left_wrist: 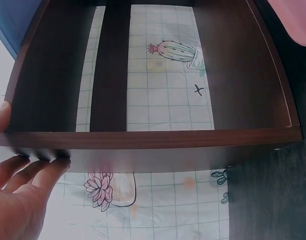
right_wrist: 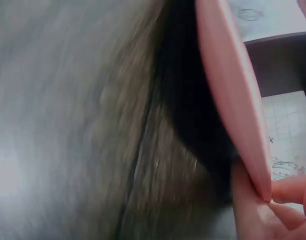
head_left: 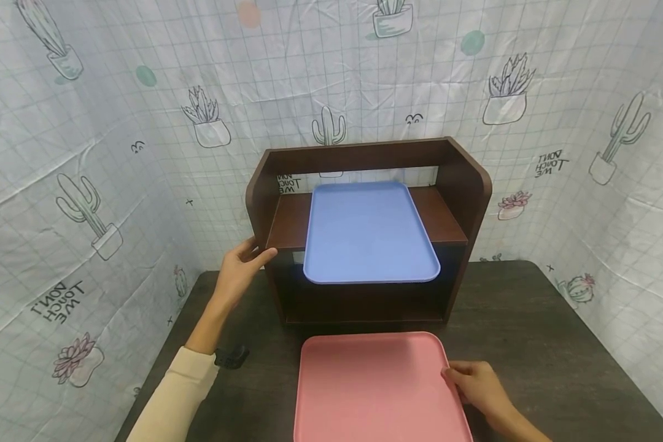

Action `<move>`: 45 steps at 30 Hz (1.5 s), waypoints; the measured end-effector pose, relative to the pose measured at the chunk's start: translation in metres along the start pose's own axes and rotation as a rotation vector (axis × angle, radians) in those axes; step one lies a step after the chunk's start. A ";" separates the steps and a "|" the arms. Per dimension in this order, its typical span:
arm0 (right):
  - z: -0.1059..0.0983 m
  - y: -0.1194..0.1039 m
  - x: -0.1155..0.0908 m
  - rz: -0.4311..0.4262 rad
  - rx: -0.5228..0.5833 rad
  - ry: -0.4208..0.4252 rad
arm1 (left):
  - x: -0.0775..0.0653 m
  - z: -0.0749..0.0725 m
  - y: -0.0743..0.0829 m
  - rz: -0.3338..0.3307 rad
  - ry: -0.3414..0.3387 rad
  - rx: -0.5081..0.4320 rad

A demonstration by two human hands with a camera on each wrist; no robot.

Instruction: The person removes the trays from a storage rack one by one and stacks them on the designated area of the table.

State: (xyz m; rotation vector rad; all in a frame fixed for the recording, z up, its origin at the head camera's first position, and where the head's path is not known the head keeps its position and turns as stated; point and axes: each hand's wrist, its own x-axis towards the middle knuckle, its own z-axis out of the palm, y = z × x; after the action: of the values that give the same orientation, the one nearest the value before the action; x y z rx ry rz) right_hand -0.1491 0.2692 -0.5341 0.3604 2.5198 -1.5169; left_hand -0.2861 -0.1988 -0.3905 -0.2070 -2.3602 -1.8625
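Observation:
A dark brown two-level wooden shelf (head_left: 359,158) stands towards the back of the table. My left hand (head_left: 237,273) holds its left side panel, with the thumb at the front edge and the fingers on the outer face, as the left wrist view shows (left_wrist: 22,200). A blue tray (head_left: 370,233) lies on the upper board and juts out past its front. In front of the shelf is a pink tray (head_left: 378,390), its near edge cut off by the frame. Its right rim is pinched by my right hand (head_left: 480,390); the right wrist view shows this rim raised off the table.
The dark table (head_left: 530,344) extends to both sides of the shelf. Cloth with cactus drawings (head_left: 155,116) hangs behind it and along the left and right. The shelf's lower compartment (head_left: 364,305) opens to the front beneath the blue tray.

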 end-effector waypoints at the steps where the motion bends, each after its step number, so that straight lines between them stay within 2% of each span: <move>1: 0.000 -0.001 0.000 -0.023 -0.062 0.020 | 0.000 0.000 0.000 0.001 0.001 0.000; 4: 0.000 -0.002 0.000 -0.085 -0.220 0.074 | -0.001 0.001 0.001 0.001 0.006 -0.002; 9: 0.003 0.000 -0.003 -0.154 -0.294 0.124 | -0.002 0.002 0.001 -0.003 0.006 0.000; 13: 0.003 0.002 -0.002 -0.175 -0.290 0.138 | -0.002 0.002 0.001 -0.012 0.007 0.004; 19: -0.001 0.001 0.001 -0.164 -0.210 0.123 | -0.001 0.001 0.000 -0.012 0.005 0.007; 24: -0.008 -0.016 -0.001 -0.169 -0.154 0.104 | -0.001 0.001 0.001 -0.011 0.006 0.008; 27: -0.009 -0.036 -0.006 -0.172 -0.061 0.047 | -0.001 0.000 0.002 -0.011 0.008 0.011; 33: -0.015 -0.086 -0.020 -0.141 0.325 -0.212 | 0.000 0.000 0.001 -0.010 0.013 0.012; 36: -0.019 -0.111 -0.028 -0.153 0.431 -0.293 | 0.000 0.000 0.001 -0.010 0.014 0.009; 42: -0.023 -0.150 -0.043 -0.218 0.620 -0.382 | 0.000 0.001 0.001 -0.006 0.013 0.000; 45: -0.023 -0.165 -0.049 -0.201 0.699 -0.388 | 0.000 0.001 0.002 0.001 0.014 -0.004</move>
State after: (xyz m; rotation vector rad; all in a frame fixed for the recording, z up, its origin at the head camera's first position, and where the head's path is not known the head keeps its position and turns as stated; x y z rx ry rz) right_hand -0.1523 0.2093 -0.3708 -0.1079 1.7180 -2.2586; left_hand -0.2858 -0.1976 -0.3889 -0.1942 -2.3473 -1.8620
